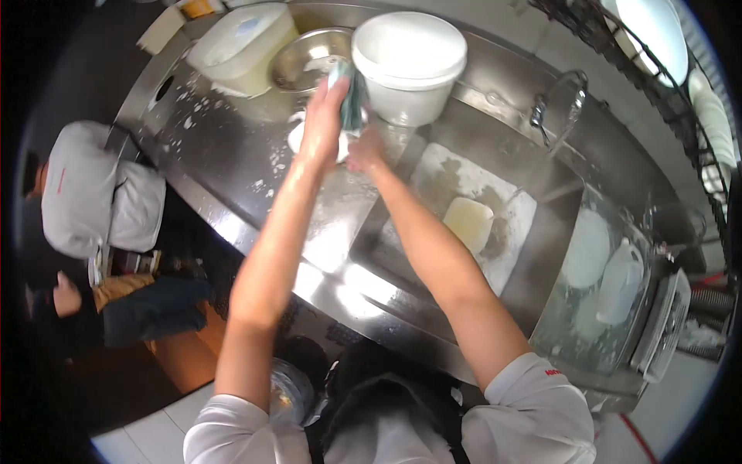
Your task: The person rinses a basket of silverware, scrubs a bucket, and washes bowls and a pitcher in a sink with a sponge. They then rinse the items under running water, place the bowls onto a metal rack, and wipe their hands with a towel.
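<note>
My left hand (328,116) is closed around a green scouring pad (354,100), held above the steel counter. Just below it and to the right, my right hand (366,150) is curled with its fingers partly hidden, at a white item (342,147). More white shows left of my left wrist; blur hides its shape and whether it is one piece. Directly behind the hands stand a white bucket (410,97) and a round steel bowl (287,68).
A translucent tub (239,50) stands at the back left. The sink (425,232) holds a pale square container (468,223) beside a running tap (560,93). On the right, a water-filled basin (553,309) contains a plastic jug (621,282). A person (100,189) stands left.
</note>
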`<action>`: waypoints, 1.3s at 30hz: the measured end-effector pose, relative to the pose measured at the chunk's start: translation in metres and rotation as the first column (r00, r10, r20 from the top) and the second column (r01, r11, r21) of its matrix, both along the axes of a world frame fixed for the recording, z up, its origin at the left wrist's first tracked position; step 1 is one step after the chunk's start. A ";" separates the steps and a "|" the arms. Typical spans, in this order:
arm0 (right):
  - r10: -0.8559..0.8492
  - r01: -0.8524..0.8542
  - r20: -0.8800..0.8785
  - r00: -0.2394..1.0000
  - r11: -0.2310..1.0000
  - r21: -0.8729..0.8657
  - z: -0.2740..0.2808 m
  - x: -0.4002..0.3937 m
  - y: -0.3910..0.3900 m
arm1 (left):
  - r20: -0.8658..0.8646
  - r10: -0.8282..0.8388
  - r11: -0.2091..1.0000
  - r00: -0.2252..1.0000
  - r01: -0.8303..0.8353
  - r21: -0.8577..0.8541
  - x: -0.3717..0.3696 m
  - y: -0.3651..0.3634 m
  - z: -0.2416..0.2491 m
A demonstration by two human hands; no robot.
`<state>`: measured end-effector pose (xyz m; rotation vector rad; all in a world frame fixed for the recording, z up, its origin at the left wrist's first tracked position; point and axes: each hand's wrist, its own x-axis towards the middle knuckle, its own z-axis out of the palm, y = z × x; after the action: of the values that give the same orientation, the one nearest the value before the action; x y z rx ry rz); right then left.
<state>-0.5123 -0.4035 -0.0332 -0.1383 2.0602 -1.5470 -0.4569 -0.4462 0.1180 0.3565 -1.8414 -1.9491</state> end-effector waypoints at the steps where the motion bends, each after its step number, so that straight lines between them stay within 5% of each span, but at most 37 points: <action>1: 0.075 -0.065 0.088 0.993 0.991 -0.117 0.025 0.004 0.013 | -0.047 0.020 0.898 0.999 -0.038 -0.439 -0.030 0.000 0.017; 2: 0.145 -0.104 0.167 0.975 0.966 -0.237 0.049 0.009 0.036 | -0.205 0.046 0.742 0.978 -0.171 -0.648 -0.064 0.005 0.022; 3: 0.031 0.005 0.124 0.992 0.959 -0.284 0.035 0.009 0.060 | -0.371 -0.082 0.573 0.925 -0.261 -0.777 -0.095 0.005 0.025; 5: -0.195 0.192 0.032 0.980 0.906 -0.376 -0.007 0.009 0.113 | -0.312 -0.167 0.212 0.935 -0.275 -0.938 -0.149 0.000 0.020; 6: -0.351 0.289 -0.095 0.932 0.874 -0.392 -0.065 0.001 0.149 | -0.165 -0.085 0.184 0.983 -0.147 -0.972 -0.162 0.002 0.013; 7: -0.316 0.443 -0.711 0.628 0.897 -0.008 -0.111 0.001 0.200 | 0.025 -0.066 0.189 0.997 0.038 -0.981 -0.178 -0.008 -0.003; 8: -0.403 0.582 -0.497 0.768 0.763 0.281 -0.136 0.004 0.248 | 0.211 -0.036 0.194 0.977 0.214 -0.957 -0.191 -0.016 -0.017; 9: -0.476 0.504 -0.223 0.851 0.617 0.605 -0.160 0.008 0.296 | 0.233 -0.025 0.199 0.972 0.234 -0.952 -0.194 -0.012 -0.017; 11: -0.220 0.399 -0.337 0.916 0.398 0.826 -0.215 0.033 0.337 | 0.288 0.002 0.201 0.958 0.281 -0.938 -0.192 -0.005 -0.011; 13: -0.061 0.283 -0.284 0.957 0.415 0.865 -0.226 0.042 0.342 | 0.249 -0.023 0.215 0.968 0.248 -0.945 -0.189 -0.012 -0.013; 15: -0.053 0.098 -0.084 0.995 0.601 0.793 -0.217 0.031 0.352 | 0.146 -0.032 0.251 0.989 0.149 -0.956 -0.188 -0.008 -0.009; 18: 0.038 0.112 -0.169 0.985 0.607 0.787 -0.137 0.015 0.339 | -0.098 0.127 0.729 0.987 -0.160 -0.666 -0.155 0.031 0.020; 19: 0.067 0.148 -0.233 0.970 0.597 0.788 -0.125 0.008 0.334 | -0.265 0.019 0.747 0.964 -0.190 -0.637 -0.146 0.042 0.022; 20: 0.094 0.188 -0.297 0.950 0.589 0.786 -0.114 -0.001 0.331 | -0.294 -0.033 0.746 0.955 -0.172 -0.643 -0.128 0.053 0.020; 22: 0.065 0.155 -0.252 0.966 0.634 0.758 -0.105 -0.016 0.340 | 0.007 -0.131 0.834 0.991 0.114 -0.539 -0.079 0.110 0.004; 24: -0.071 0.092 -0.058 0.996 0.784 0.613 -0.098 -0.019 0.355 | 0.056 -0.378 0.591 0.924 0.288 -0.754 -0.057 0.154 -0.058; 25: -0.158 0.125 0.026 0.987 0.859 0.496 -0.093 -0.019 0.361 | 0.334 -0.435 0.584 0.836 0.544 -0.603 -0.047 0.182 -0.077; 26: -0.281 0.244 0.090 0.955 0.923 0.299 -0.086 -0.006 0.360 | 0.324 -0.414 0.559 0.850 0.519 -0.646 -0.041 0.207 -0.132; 28: -0.456 0.499 0.285 0.843 0.861 -0.096 -0.070 0.026 0.354 | 0.384 -0.383 0.208 0.840 0.483 -0.850 -0.025 0.243 -0.222; 30: -0.601 0.603 -0.092 0.794 0.757 0.252 -0.047 0.043 0.346 | 0.432 -0.268 0.077 0.861 0.467 -0.881 -0.035 0.249 -0.254; 31: -0.495 0.472 0.045 0.868 0.849 0.235 -0.074 0.049 0.351 | 0.458 -0.209 0.002 0.864 0.469 -0.883 -0.034 0.252 -0.262; 32: -0.367 0.333 0.178 0.913 0.923 0.194 -0.100 0.055 0.356 | 0.629 -0.253 0.041 0.735 0.658 -0.752 -0.027 0.263 -0.250; 34: -0.460 0.436 0.135 0.878 0.883 0.175 -0.057 0.063 0.360 | 0.845 -0.353 0.092 0.402 0.914 -0.396 -0.023 0.287 -0.207; 35: -0.519 0.496 0.106 0.848 0.849 0.184 -0.053 0.069 0.370 | 0.866 -0.384 -0.197 0.320 0.888 -0.415 -0.022 0.283 -0.226; 37: -0.576 0.533 0.177 0.798 0.812 0.239 -0.054 0.067 0.375 | 0.752 -0.303 -0.260 0.585 0.709 -0.656 -0.016 0.278 -0.229; 38: -0.474 0.446 0.229 0.850 0.879 0.166 -0.056 0.072 0.379 | 0.664 -0.267 -0.290 0.698 0.599 -0.747 -0.006 0.279 -0.232; 39: -0.364 0.356 0.265 0.893 0.931 0.081 -0.050 0.075 0.381 | 0.549 -0.417 -0.266 0.724 0.480 -0.836 0.000 0.285 -0.215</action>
<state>-0.4373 -0.0221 -0.0835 0.4745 1.9567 -1.6358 -0.4574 -0.1612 -0.0974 -0.9923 -3.0921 -0.1150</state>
